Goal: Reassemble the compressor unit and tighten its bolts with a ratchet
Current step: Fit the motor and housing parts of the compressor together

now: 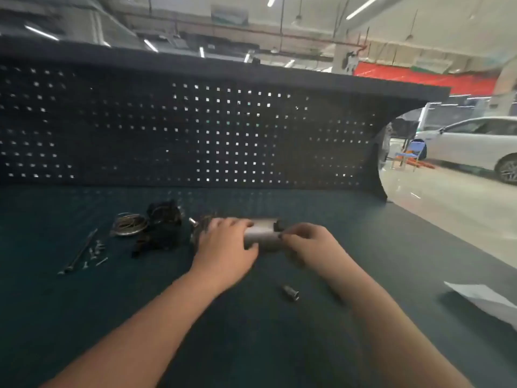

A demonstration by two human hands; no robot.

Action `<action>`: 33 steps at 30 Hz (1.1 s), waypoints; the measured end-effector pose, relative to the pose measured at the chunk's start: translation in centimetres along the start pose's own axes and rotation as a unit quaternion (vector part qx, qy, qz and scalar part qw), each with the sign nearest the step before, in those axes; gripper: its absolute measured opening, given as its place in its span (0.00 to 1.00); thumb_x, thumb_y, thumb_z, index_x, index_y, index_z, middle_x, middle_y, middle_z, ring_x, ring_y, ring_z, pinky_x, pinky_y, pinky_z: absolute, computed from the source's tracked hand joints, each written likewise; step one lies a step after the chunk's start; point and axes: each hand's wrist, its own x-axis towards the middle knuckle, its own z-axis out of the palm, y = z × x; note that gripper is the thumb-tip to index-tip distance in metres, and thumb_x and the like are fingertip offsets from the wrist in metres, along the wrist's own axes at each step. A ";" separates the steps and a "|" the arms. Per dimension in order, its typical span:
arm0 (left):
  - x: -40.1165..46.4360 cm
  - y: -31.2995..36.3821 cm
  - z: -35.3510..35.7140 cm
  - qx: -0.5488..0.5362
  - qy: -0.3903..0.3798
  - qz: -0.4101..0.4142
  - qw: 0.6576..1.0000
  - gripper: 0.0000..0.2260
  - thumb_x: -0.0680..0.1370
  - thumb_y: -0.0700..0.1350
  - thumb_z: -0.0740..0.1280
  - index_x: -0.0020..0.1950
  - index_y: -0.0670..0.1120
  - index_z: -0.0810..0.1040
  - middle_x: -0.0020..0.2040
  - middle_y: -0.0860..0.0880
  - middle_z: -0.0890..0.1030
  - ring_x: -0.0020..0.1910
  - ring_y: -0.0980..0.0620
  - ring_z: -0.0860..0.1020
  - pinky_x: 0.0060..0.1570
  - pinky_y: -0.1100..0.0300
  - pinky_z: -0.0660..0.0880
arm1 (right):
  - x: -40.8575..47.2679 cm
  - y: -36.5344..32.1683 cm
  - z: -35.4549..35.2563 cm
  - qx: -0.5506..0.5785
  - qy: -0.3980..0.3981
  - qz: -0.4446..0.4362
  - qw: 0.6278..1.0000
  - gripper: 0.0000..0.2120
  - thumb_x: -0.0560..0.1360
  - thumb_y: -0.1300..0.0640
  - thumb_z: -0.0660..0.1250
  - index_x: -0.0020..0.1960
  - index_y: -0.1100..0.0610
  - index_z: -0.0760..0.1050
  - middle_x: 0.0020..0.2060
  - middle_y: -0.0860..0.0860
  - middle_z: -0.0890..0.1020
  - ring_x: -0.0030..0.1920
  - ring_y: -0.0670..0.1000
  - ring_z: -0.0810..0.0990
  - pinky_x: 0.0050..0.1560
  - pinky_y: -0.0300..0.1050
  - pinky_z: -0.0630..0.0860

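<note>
Two bare hands meet over one silver-grey metal compressor cylinder (261,233) that lies on its side near the middle of the dark green bench mat (84,317). The left hand (227,249) lies across the cylinder's left half with its fingers curled over the top and the thumb below, gripping it. The right hand (309,242) is at the cylinder's right end, fingertips bunched together against a dark fitting there; blur keeps me from telling whether they pinch something small or only press. Just left of the left hand, one small silver stub (193,221) pokes out from the cylinder's far end. Further left sits one black, lumpy compressor housing part (163,228), and touching its left side one round shiny metal plate (129,224) with ringed grooves. Left again, one long thin silver ratchet handle (79,252) lies slanted on the mat, and beside it is a loose cluster of small silver bolts (96,253); they are too small and blurred to count, though there seem to be several. Nearer the person, between the two forearms, one short silver socket (291,292) lies alone on the mat. One white sheet of paper (486,301) lies at the right edge of the bench. Behind the mat stands one dark perforated back panel (195,130), and one white car (475,144) is parked beyond it on the right.
</note>
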 end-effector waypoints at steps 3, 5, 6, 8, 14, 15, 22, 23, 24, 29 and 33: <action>1.2 -2.0 1.0 0.072 -0.052 -0.119 0.989 0.36 0.74 0.61 0.68 0.77 0.55 0.56 0.79 0.46 0.54 0.76 0.39 0.53 0.71 0.43 0.59 | 3.6 0.9 1.0 -0.016 0.129 0.084 0.988 0.20 0.74 0.52 0.69 0.63 0.58 0.70 0.52 0.52 0.76 0.52 0.55 0.76 0.51 0.42 0.72; 0.8 -3.4 2.1 0.052 -0.053 -0.121 0.990 0.35 0.75 0.57 0.68 0.77 0.56 0.55 0.80 0.47 0.49 0.77 0.39 0.50 0.71 0.42 0.61 | 5.4 1.9 2.2 -0.002 0.101 0.110 0.989 0.30 0.74 0.48 0.69 0.71 0.58 0.63 0.63 0.56 0.73 0.62 0.57 0.73 0.60 0.45 0.70; 0.3 -3.9 2.8 0.052 -0.025 -0.108 0.993 0.33 0.76 0.54 0.68 0.77 0.56 0.56 0.80 0.48 0.50 0.77 0.40 0.50 0.71 0.44 0.63 | 6.0 2.6 2.7 0.021 0.081 0.116 0.990 0.31 0.75 0.48 0.68 0.72 0.59 0.63 0.65 0.56 0.73 0.64 0.57 0.73 0.60 0.45 0.70; 0.1 -4.8 3.4 0.056 0.001 -0.085 0.995 0.32 0.77 0.50 0.65 0.78 0.56 0.55 0.81 0.49 0.50 0.77 0.42 0.50 0.71 0.48 0.63 | 6.9 3.9 3.4 0.040 0.063 0.088 0.993 0.26 0.76 0.51 0.67 0.71 0.60 0.68 0.64 0.54 0.76 0.63 0.55 0.75 0.62 0.46 0.71; -0.2 -4.8 3.2 0.072 -0.014 -0.090 0.993 0.31 0.79 0.48 0.62 0.79 0.54 0.52 0.81 0.49 0.49 0.77 0.41 0.49 0.70 0.48 0.65 | 6.5 5.0 3.6 0.008 0.082 0.042 0.996 0.20 0.79 0.58 0.64 0.70 0.60 0.70 0.63 0.55 0.78 0.64 0.53 0.75 0.63 0.43 0.69; -0.2 -4.8 3.2 0.076 -0.017 -0.091 0.993 0.31 0.79 0.48 0.62 0.79 0.54 0.52 0.81 0.49 0.48 0.77 0.40 0.48 0.70 0.47 0.66 | 6.4 5.0 3.5 0.007 0.080 0.041 0.996 0.21 0.79 0.58 0.64 0.71 0.60 0.70 0.63 0.55 0.78 0.64 0.53 0.75 0.63 0.43 0.69; -1.4 -5.7 2.1 0.095 -0.034 -0.091 0.991 0.31 0.79 0.49 0.61 0.79 0.54 0.50 0.81 0.48 0.47 0.77 0.40 0.48 0.68 0.45 0.69 | 5.8 4.3 3.9 -0.014 0.071 0.008 0.997 0.16 0.78 0.58 0.65 0.65 0.58 0.74 0.53 0.51 0.81 0.56 0.50 0.78 0.53 0.39 0.69; -1.5 -5.8 1.9 0.096 -0.037 -0.090 0.991 0.31 0.79 0.49 0.61 0.79 0.54 0.50 0.81 0.48 0.47 0.77 0.40 0.48 0.68 0.45 0.69 | 5.7 4.2 4.1 -0.017 0.069 0.007 0.997 0.16 0.78 0.58 0.66 0.66 0.58 0.74 0.53 0.51 0.81 0.56 0.50 0.78 0.53 0.39 0.69; -1.7 -6.0 1.6 0.096 -0.038 -0.089 0.991 0.31 0.79 0.49 0.61 0.79 0.54 0.50 0.81 0.48 0.47 0.77 0.40 0.47 0.68 0.45 0.69 | 5.5 4.1 4.2 -0.021 0.071 0.009 0.997 0.17 0.78 0.58 0.66 0.66 0.58 0.74 0.54 0.52 0.81 0.57 0.50 0.78 0.54 0.40 0.70; -2.1 -6.8 0.9 0.095 -0.044 -0.087 0.991 0.31 0.79 0.49 0.61 0.79 0.55 0.49 0.81 0.49 0.46 0.77 0.42 0.47 0.69 0.44 0.67 | 4.9 3.8 4.9 -0.018 0.066 0.010 0.998 0.18 0.78 0.56 0.65 0.67 0.57 0.72 0.58 0.54 0.80 0.56 0.51 0.78 0.52 0.39 0.70; -2.4 -7.1 0.8 0.092 -0.033 -0.085 0.992 0.31 0.79 0.49 0.62 0.79 0.55 0.51 0.81 0.48 0.47 0.77 0.41 0.48 0.70 0.45 0.66 | 4.7 3.4 4.9 0.001 0.043 0.017 0.999 0.18 0.78 0.56 0.66 0.66 0.57 0.72 0.56 0.56 0.81 0.55 0.53 0.79 0.54 0.44 0.75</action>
